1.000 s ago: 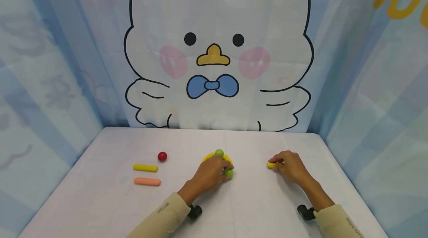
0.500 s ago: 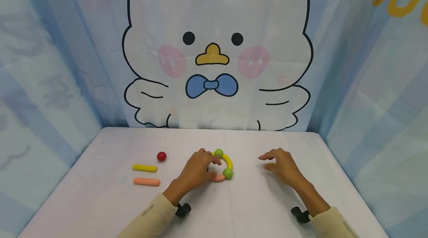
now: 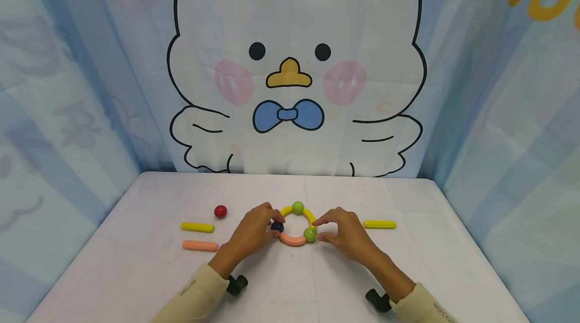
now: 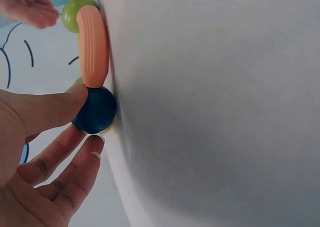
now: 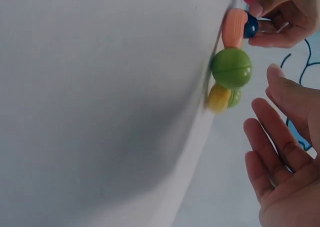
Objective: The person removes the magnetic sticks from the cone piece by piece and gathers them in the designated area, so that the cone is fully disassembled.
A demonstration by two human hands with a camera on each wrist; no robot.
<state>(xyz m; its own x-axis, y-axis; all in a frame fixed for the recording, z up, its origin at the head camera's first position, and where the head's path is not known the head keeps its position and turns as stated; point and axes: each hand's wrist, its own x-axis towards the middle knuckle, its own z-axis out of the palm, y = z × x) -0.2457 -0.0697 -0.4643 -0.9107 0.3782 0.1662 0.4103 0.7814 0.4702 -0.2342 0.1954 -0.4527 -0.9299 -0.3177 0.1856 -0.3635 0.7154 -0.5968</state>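
Observation:
A ring lies on the table, made of curved yellow rods [image 3: 308, 215], a curved orange rod [image 3: 292, 240], two green balls [image 3: 310, 235] and a dark blue ball [image 4: 95, 111]. My left hand [image 3: 255, 230] pinches the dark blue ball between thumb and fingertips at the ring's left side. On the opposite side, my right hand [image 3: 348, 236] reaches toward the front green ball with fingers spread and holds nothing. In the right wrist view a gap shows between its fingertips and that green ball.
Left of the ring lie a red ball [image 3: 220, 211], a straight yellow rod [image 3: 197, 227] and a straight orange rod [image 3: 200, 246]. Another straight yellow rod [image 3: 379, 224] lies on the right. A printed curtain [image 3: 290, 151] stands behind the white table [image 3: 290, 293].
My right hand has let go of the straight yellow rod at the right and moved left to the ring. My left hand has shifted from the front green ball to the dark blue one.

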